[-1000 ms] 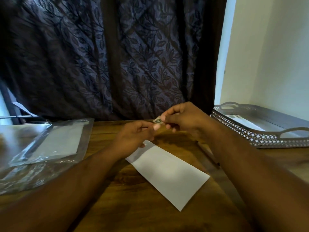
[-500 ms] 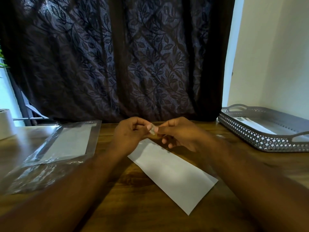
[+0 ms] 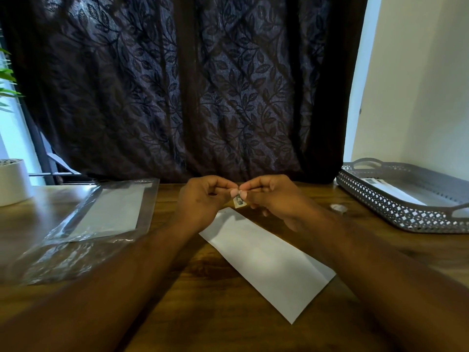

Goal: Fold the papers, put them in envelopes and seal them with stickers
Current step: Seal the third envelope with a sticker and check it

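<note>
A white envelope (image 3: 269, 262) lies slantwise on the wooden table (image 3: 203, 326), running from below my hands toward the near right. Above its far end, my left hand (image 3: 203, 201) and my right hand (image 3: 274, 199) meet fingertip to fingertip. Between them hangs a small sticker (image 3: 239, 201), pinched at its top edge by both hands. Which part is sticker and which is backing I cannot tell.
A clear plastic sleeve (image 3: 101, 214) with white sheets inside lies at the left. A grey perforated tray (image 3: 411, 201) holding an envelope stands at the right. A white pot (image 3: 12, 181) sits far left. A dark curtain (image 3: 190, 85) hangs behind the table. A small scrap (image 3: 337, 207) lies near the tray.
Both hands have lowered slightly toward the table and drawn closer together. The sticker now hangs down from the fingertips instead of lying flat between them.
</note>
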